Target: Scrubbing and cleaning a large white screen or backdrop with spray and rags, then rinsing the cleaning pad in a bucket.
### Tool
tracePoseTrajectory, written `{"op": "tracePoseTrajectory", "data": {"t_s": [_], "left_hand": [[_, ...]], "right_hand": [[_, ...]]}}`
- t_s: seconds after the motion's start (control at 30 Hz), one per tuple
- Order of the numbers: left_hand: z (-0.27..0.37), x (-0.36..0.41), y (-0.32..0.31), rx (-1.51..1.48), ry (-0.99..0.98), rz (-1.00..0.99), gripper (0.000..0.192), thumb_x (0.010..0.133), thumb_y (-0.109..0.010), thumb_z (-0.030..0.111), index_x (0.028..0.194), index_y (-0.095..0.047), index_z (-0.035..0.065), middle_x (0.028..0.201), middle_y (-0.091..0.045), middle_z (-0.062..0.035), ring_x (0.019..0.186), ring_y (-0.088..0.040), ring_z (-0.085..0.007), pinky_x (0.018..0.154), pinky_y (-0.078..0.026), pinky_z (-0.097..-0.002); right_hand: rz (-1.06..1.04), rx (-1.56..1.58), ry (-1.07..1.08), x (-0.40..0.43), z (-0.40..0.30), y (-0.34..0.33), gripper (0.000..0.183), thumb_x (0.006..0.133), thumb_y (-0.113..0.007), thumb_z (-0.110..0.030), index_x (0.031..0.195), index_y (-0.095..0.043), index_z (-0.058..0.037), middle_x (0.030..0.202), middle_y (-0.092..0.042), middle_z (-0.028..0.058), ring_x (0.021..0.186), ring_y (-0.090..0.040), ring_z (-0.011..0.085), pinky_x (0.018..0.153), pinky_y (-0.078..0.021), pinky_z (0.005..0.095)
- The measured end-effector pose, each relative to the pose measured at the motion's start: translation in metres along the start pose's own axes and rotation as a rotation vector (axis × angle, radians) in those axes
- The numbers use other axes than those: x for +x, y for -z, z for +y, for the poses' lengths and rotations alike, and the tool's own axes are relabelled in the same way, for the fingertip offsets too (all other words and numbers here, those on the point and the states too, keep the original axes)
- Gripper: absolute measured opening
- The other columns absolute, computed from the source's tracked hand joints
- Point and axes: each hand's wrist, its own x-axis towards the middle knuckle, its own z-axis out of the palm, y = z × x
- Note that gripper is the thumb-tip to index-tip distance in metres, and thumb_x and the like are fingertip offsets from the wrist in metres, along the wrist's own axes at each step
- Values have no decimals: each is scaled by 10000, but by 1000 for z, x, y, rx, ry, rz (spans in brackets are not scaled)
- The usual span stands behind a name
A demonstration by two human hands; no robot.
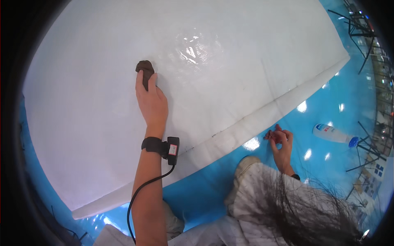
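My left hand grips a folded dark brown cloth and presses it on a large white sheet-like surface. The fingers lie along the cloth's near part and cover some of it. To the right of the cloth, a glossy, wet-looking patch shows fine ripples. Off the white surface's near edge, my right hand pinches a crumpled dark red piece over the shiny blue floor. The red piece's material cannot be made out, and the fingers hide part of it.
A white bottle with a blue cap lies on the floor right of my right hand. Thin black metal legs stand at the right rim. A strapped black device on my left wrist trails a cable. Hair covers part of the lower right.
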Motion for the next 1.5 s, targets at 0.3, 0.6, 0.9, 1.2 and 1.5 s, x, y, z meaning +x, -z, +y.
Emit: {"op": "tracePoseTrajectory", "data": {"t_s": [0.3,0.6,0.9,1.2,1.5], "left_hand": [[-3,-6,3,55,-16,33,310,830,-476,-16,1116,-557,72,1326,-390,-171,1194,-416,-357,957,-395,-422],[5,-4,-3,69,3,71,304,833,-467,-21,1101,-569,80,1318,-409,-159,1180,-433,-348,948,-402,-410],[3,-7,7,69,-17,71,282,857,-442,-25,1099,-566,50,1317,-409,-184,1172,-435,-369,943,-404,-403],[9,2,5,59,9,56,301,860,-432,-27,1125,-554,49,1337,-387,-182,1186,-420,-370,965,-389,-407],[-4,-4,4,48,44,23,316,852,-426,-43,1131,-548,42,1350,-374,-183,1225,-384,-366,989,-367,-411]], "right_hand": [[172,79,526,86,-80,5,362,680,-609,165,977,-619,-41,989,-640,98,828,-593,186,655,-471,255],[81,-168,651,110,-31,-2,239,697,-563,71,917,-635,10,951,-632,120,909,-594,282,806,-486,362],[-191,93,799,52,-98,-52,159,860,-476,-32,978,-581,-12,1125,-567,151,1131,-520,278,948,-425,364],[405,-87,240,178,22,26,172,882,-466,-43,952,-611,18,857,-632,100,822,-590,248,745,-486,335],[-335,568,129,102,-93,-37,364,967,-434,-188,1272,-470,8,1159,-573,65,1038,-539,134,939,-401,247]]}}
